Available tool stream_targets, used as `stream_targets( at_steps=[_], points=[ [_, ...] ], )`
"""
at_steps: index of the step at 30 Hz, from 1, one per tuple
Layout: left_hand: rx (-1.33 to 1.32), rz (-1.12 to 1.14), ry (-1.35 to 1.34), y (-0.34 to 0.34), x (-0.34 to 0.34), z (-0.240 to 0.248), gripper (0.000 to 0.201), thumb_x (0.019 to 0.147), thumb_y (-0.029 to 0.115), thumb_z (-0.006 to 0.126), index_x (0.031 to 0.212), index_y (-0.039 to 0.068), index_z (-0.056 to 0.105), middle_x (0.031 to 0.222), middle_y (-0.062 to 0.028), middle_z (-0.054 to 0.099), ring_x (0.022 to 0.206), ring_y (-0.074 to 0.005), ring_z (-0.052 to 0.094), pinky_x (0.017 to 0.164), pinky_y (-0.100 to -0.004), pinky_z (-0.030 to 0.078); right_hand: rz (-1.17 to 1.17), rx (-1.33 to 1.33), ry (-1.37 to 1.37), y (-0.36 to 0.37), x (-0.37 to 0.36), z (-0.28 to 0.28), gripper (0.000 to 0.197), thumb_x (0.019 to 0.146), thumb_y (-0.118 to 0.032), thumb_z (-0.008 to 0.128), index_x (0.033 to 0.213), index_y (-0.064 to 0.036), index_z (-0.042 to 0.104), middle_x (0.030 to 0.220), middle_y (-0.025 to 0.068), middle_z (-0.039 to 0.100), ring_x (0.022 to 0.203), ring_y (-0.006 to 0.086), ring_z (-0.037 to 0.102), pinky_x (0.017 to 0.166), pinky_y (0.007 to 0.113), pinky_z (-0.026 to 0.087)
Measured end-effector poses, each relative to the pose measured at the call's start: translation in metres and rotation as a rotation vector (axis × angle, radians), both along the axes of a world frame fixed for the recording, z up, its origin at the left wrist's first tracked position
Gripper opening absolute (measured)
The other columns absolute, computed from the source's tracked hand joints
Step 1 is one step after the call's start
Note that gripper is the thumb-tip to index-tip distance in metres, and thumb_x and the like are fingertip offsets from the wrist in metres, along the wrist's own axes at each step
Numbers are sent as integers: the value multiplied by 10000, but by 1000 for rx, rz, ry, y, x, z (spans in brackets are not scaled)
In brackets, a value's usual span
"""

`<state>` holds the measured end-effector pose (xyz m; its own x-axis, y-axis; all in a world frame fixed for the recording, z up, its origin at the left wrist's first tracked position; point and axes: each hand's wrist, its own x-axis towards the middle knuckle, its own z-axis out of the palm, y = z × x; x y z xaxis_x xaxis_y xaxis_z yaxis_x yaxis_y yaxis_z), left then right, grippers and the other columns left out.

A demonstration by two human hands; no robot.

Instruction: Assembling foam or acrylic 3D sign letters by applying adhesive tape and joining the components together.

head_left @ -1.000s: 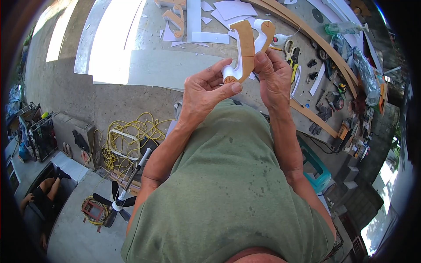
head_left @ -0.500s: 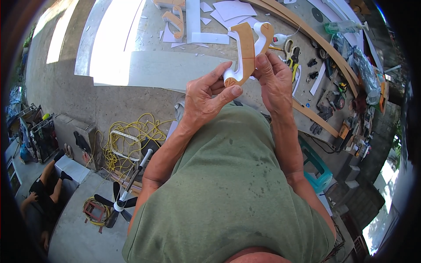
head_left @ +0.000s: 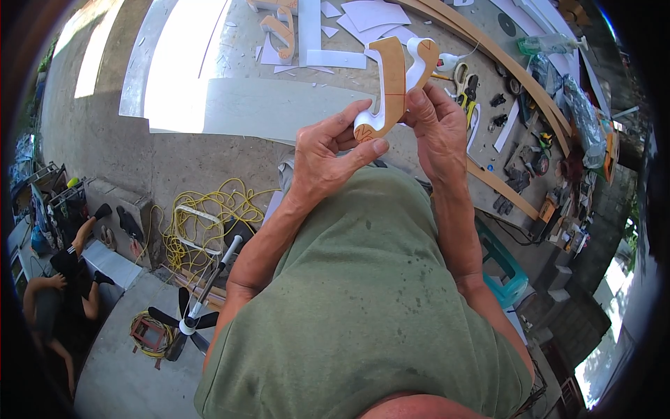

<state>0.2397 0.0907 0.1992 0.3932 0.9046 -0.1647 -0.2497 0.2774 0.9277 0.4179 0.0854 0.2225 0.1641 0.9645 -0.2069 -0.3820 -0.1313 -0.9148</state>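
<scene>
A curved, letter-like piece (head_left: 395,78) with a brown face and white side walls is held up between my hands, over the table's near edge. Pencil-like marks and a thin line cross its brown face. My left hand (head_left: 331,146) grips the rounded lower end, thumb on the near side and fingers behind. On the other side, my right hand (head_left: 440,129) pinches the right arm of the piece with thumb and bent fingers. Similar brown-and-white pieces (head_left: 279,33) lie farther off on the table, among white sheet offcuts (head_left: 373,15).
Scissors (head_left: 461,75), yellow-handled cutters (head_left: 470,91), a clear green bottle (head_left: 548,45) and long brown strips (head_left: 499,50) lie at the right. A teal stool (head_left: 513,283) stands below. Left are tangled yellow cord (head_left: 183,241), a fan (head_left: 187,325) and a seated person (head_left: 59,293).
The piece tilts slightly and its lower end shifts a little left; both hands keep their hold. At the lower left, the other person has shifted, with a leg now reaching farther up.
</scene>
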Motion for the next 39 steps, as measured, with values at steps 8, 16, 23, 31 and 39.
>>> stream_targets(
  at_steps=[8, 16, 23, 31, 39],
  points=[
    [-33, -1, -72, 0, 0, 2, 618, 779, 14, 805, 1326, -73, 530, 1081, -195, 688, 962, -189, 683, 853, -306, 586, 4, 3, 2, -3, 1, 0, 446, 938, -272, 681, 1217, 68, 607, 1088, 109, 677, 862, 158, 656, 762, 314, 558],
    [-76, -50, -45, 2, -4, 8, 628, 775, -67, 771, 1346, -67, 510, 1156, -199, 664, 1029, -205, 671, 888, -318, 581, -5, 18, -15, -4, 0, 1, 449, 945, -271, 671, 1230, 68, 598, 1088, 105, 674, 866, 148, 652, 769, 307, 554],
    [-108, -48, -46, 3, -5, 8, 625, 768, -64, 779, 1338, -64, 521, 1151, -199, 667, 1025, -204, 672, 889, -321, 580, 7, 13, -20, -3, 0, -1, 442, 945, -268, 670, 1222, 70, 602, 1085, 106, 673, 867, 151, 655, 776, 306, 554],
    [-43, -12, -108, 3, -4, 2, 788, 752, -13, 816, 1424, -57, 406, 1155, -201, 646, 1040, -211, 661, 900, -335, 577, -2, 20, -2, -3, -1, 2, 445, 938, -261, 683, 1219, 74, 600, 1080, 105, 677, 902, 149, 648, 803, 306, 535],
    [-87, 12, -106, 2, -5, 8, 609, 795, 21, 793, 1334, -64, 523, 1095, -170, 680, 1003, -192, 673, 857, -312, 587, -3, 34, 18, -2, -1, 0, 456, 934, -255, 690, 1230, 76, 590, 1086, 105, 680, 911, 147, 646, 810, 304, 531]
  ],
)
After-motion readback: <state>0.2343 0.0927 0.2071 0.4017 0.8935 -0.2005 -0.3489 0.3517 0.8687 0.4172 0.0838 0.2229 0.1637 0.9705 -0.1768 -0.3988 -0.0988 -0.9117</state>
